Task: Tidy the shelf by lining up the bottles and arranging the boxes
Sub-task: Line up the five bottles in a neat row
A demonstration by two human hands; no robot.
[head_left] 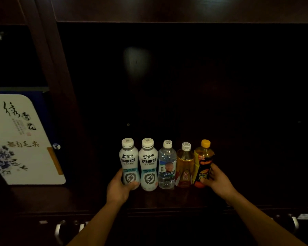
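Several bottles stand upright in a tight row on the dark wooden shelf [167,199]. From the left: a white bottle [128,160], a second white bottle [148,164], a clear water bottle [167,166], an amber bottle [184,166] and a yellow-capped black-labelled bottle [203,160]. My left hand [118,188] wraps the base of the leftmost white bottle. My right hand [218,181] grips the lower part of the yellow-capped bottle at the row's right end.
A white gift box [23,139] with ink flowers and calligraphy leans in the compartment at left, behind a wooden upright [60,103]. The shelf's back is dark. Metal drawer handles [58,231] show below the front edge.
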